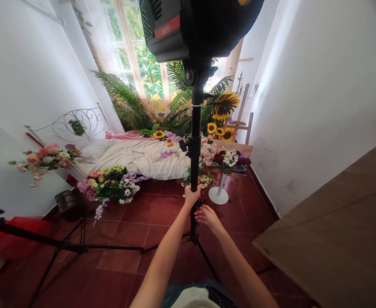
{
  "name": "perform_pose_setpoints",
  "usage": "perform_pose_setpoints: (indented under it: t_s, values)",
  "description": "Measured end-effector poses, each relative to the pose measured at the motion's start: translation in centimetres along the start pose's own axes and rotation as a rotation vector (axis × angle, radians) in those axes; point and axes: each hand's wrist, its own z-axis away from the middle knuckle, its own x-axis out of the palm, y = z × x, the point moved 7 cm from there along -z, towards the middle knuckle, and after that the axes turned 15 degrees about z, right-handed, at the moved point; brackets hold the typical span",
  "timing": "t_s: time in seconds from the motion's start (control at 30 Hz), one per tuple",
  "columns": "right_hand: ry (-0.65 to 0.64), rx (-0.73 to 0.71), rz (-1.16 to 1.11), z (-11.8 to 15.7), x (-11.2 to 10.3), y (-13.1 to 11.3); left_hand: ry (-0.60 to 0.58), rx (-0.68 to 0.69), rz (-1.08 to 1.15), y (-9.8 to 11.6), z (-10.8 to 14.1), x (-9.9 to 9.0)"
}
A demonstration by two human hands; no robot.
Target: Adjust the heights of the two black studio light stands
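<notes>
In the head view a black light stand rises upright in front of me, its tripod legs spread on the floor. A black studio light with a red ZHEYU label sits on top of it, cut off by the upper edge. My left hand is closed around the pole below the upper clamp knob. Just below and to the right, my right hand has its fingers stretched toward the pole, beside a lower collar partly hidden by the hands. Nothing shows in that hand.
A bed with a white cover stands ahead, with flower bunches around it. On the left is another black tripod. A white round-based stand holds flowers. To the right, a brown board juts in.
</notes>
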Motion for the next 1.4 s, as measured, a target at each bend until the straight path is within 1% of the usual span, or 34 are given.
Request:
perform_pose_setpoints:
  t_s: [0.03,0.1,0.2,0.27,0.33,0.4,0.43,0.5,0.57,0.6,0.67,0.73,0.8,0.83,0.9,0.97,1.0,1.13,1.2,1.27,1.33,1.4]
  values:
    - [0.008,-0.019,0.048,0.0,0.2,0.4,0.000,-0.001,0.003,0.0,0.1,0.0]
    - [0.056,-0.111,0.148,0.1,0.3,0.6,0.000,-0.003,0.009,0.1,0.2,0.0]
    - [0.131,-0.249,0.242,0.4,0.1,-0.2,0.003,0.006,0.004,0.0,0.3,-0.2]
    - [0.144,-0.258,0.268,0.5,0.0,-0.9,0.008,0.017,-0.015,0.0,0.3,-0.3]
    - [0.130,-0.209,0.238,0.6,-0.1,-1.4,0.012,0.021,-0.040,-0.2,0.2,-0.3]
    - [0.082,-0.106,0.114,0.6,0.0,-1.5,0.008,0.021,-0.057,-0.4,0.0,-0.3]
    - [0.034,-0.044,0.017,0.7,0.2,-1.4,0.011,0.022,-0.058,-0.5,0.0,-0.3]
    - [-0.112,0.049,-0.211,0.9,1.1,-1.4,0.025,0.027,-0.055,-0.6,-0.2,-0.4]
    - [-0.251,0.063,-0.427,1.3,1.9,-1.8,0.036,0.035,-0.057,-0.8,-0.3,-0.4]
    - [-0.294,0.058,-0.506,1.4,2.1,-2.1,0.039,0.040,-0.060,-0.8,-0.4,-0.5]
    - [-0.324,0.080,-0.567,1.6,2.3,-2.0,0.035,0.047,-0.064,-0.9,-0.4,-0.5]
    - [-0.285,0.141,-0.480,1.5,2.3,-1.2,0.030,0.044,-0.059,-1.0,-0.5,-0.6]
    - [-0.184,0.145,-0.276,1.2,1.6,-0.4,0.021,0.037,-0.055,-1.0,-0.5,-0.6]
    - [-0.114,0.105,-0.156,1.0,1.1,-0.3,0.017,0.039,-0.053,-1.0,-0.5,-0.6]
    - [0.021,-0.037,0.069,0.7,0.0,-0.8,0.017,0.052,-0.050,-1.0,-0.5,-0.6]
    - [0.097,-0.164,0.217,0.6,-0.5,-1.4,0.017,0.064,-0.046,-1.0,-0.6,-0.6]
    - [0.111,-0.196,0.253,0.5,-0.6,-1.6,0.018,0.066,-0.046,-1.0,-0.6,-0.6]
    - [0.124,-0.200,0.280,0.3,-0.6,-1.7,0.018,0.060,-0.062,-1.3,-0.6,-0.6]
    - [0.114,-0.194,0.253,0.2,-0.5,-1.8,0.020,0.055,-0.073,-1.5,-0.6,-0.7]
    - [0.076,-0.151,0.135,0.1,-0.2,-1.7,0.023,0.056,-0.078,-1.5,-0.6,-0.7]
    - [0.013,-0.076,-0.048,0.1,0.2,-1.3,0.024,0.059,-0.072,-1.6,-0.6,-0.7]
    - [-0.052,-0.014,-0.171,0.1,0.6,-1.1,0.030,0.054,-0.059,-1.6,-0.6,-0.8]
